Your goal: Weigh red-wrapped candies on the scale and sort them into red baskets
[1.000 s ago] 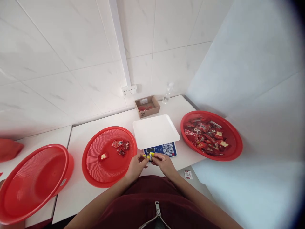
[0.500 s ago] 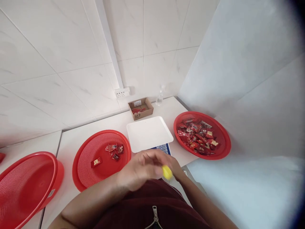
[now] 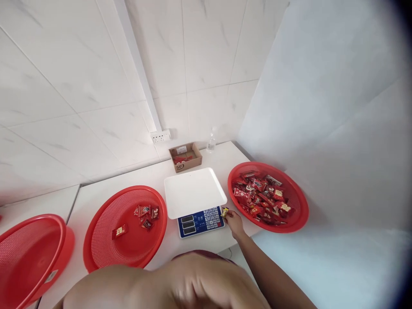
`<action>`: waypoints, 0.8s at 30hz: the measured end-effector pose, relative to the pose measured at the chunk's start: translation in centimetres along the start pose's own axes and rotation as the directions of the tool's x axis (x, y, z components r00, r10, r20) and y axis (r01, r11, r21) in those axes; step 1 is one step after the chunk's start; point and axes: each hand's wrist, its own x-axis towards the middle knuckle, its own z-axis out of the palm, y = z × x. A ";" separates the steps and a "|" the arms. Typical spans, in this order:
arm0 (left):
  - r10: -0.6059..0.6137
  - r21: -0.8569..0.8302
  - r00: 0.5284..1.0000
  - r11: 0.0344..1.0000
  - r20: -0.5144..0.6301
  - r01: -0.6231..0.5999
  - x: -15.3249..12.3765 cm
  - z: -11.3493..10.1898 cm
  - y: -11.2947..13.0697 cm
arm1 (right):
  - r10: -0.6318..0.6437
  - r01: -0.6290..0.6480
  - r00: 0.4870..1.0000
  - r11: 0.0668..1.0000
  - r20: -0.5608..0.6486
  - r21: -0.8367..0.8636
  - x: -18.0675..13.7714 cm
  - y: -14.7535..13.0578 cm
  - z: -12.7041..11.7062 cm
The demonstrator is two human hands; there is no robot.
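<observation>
My right hand [image 3: 234, 222] is closed, its fingertips pinching a small yellow packet [image 3: 225, 212] at the right edge of the blue scale [image 3: 201, 223] keypad. The scale's white weighing tray [image 3: 195, 193] has nothing on it. Close to the camera, my left hand [image 3: 206, 281] fills the bottom of the view; its fingers are smeared and partly cut off. A red basket [image 3: 299, 206] with many small red packets [image 3: 259, 195] stands to the right of my right hand. Left of the scale, another red basket [image 3: 96, 227] holds several red packets [image 3: 146, 214].
A third red basket [image 3: 61, 253] stands at the far left. Behind the scale are a cardboard box [image 3: 186, 157] with red items in it and a clear plastic bottle [image 3: 211, 140]. A power socket [image 3: 160, 136] is on the tiled wall.
My right hand has moved forward to the scale's side with the yellow packet. My left hand has come back toward the camera. The view has shifted, showing more of the scale's keypad.
</observation>
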 end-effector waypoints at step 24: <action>-0.411 -0.344 0.583 0.911 -0.701 0.228 4.3 -2.8 -14.0 | -0.085 0.183 0.798 0.977 0.597 -0.105 -0.1 -8.2 -1.3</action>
